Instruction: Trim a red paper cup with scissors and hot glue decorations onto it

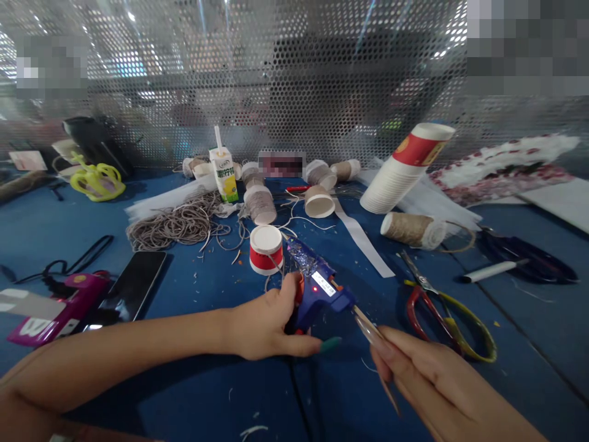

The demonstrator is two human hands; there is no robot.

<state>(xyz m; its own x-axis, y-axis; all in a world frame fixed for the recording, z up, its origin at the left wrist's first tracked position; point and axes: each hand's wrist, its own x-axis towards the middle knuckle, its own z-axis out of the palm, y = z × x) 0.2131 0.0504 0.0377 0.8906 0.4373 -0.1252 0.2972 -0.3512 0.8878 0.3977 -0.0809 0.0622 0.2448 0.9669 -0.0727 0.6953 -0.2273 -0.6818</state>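
Observation:
My left hand [269,325] is wrapped round the handle of a blue hot glue gun [317,301], which has a white label and a lit red light. Its nozzle points away from me, close beside a small red and white paper cup [265,261] standing upside down. Behind the gun, my right hand [423,374] has its fingers pinched on a thin glue stick [358,313] at the gun's rear end. Long nails partly cover the stick. Red and yellow handled scissors [427,288] lie just beyond my right hand.
Cord-wrapped cups [260,205], a heap of grey cord [172,224] and a drink carton [224,178] stand farther back. Stacked paper cups [391,181] lean at right, near a twine-wrapped cup [411,230]. A phone [131,285] and magenta glue gun [64,307] lie left.

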